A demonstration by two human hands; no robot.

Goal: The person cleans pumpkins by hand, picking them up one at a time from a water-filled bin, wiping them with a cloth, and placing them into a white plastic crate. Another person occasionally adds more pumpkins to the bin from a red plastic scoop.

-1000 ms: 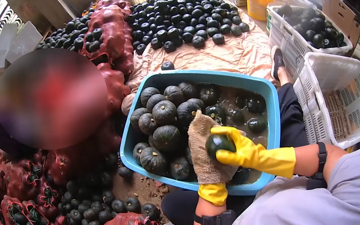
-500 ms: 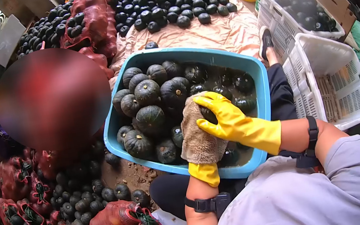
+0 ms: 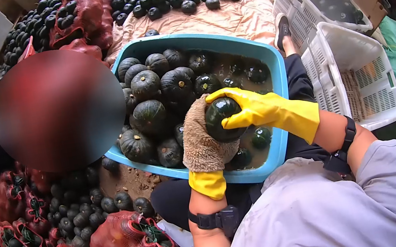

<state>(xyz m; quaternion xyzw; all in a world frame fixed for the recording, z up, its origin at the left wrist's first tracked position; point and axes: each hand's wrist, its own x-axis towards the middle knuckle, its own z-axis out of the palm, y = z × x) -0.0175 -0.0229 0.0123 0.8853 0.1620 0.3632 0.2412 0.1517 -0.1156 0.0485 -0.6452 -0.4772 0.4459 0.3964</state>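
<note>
Dark green squash (image 3: 220, 120) between my hands, over near part of blue tub (image 3: 278, 75). Lies left of my right palm, right of cloth-covered left. Right grip (image 3: 254, 109) clamped on squash, fingers over far side, thumb across face. Left hand (image 3: 203, 146) against its left side through brown cloth (image 3: 194, 130); both hands touching-near. Left fingers hidden, cannot tell how closed. Squash underside hidden; long axis unclear. Murky water obscures sunken squashes (image 3: 261, 137).
</note>
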